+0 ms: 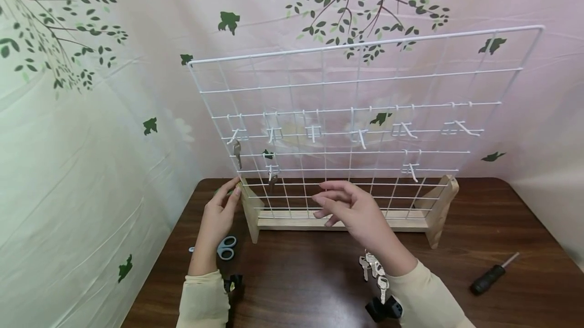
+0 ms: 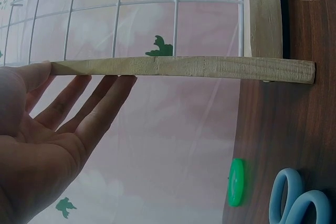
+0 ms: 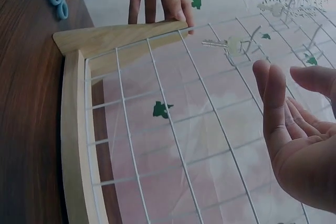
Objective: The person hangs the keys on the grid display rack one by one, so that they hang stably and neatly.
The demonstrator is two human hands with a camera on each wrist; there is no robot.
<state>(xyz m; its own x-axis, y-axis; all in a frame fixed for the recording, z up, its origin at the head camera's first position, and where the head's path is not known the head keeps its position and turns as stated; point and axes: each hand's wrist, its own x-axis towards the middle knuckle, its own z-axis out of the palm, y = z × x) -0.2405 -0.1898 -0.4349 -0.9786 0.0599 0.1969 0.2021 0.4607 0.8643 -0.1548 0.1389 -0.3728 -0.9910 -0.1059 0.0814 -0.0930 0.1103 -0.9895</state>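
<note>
My left hand (image 1: 218, 216) pinches the upper end of the wooden side support (image 1: 250, 211) of a white wire grid rack (image 1: 365, 44). In the left wrist view its thumb lies at the support's tip and the fingers reach along the outer face. My right hand (image 1: 353, 211) is held in front of the lower grid, fingers slightly bent, with nothing between thumb and fingertips. One key (image 1: 237, 153) hangs from the upper left hook, and another key (image 1: 272, 181) from the lower left hook. Several other white hooks (image 1: 362, 138) on the grid carry nothing.
Several loose keys (image 1: 382, 283) lie on the dark wooden table (image 1: 301, 277) beside the right forearm. Blue-handled scissors (image 1: 226, 248) are near the left wrist, and a flat green round object (image 2: 237, 182) lies behind them. A black screwdriver (image 1: 488, 280) rests at the right.
</note>
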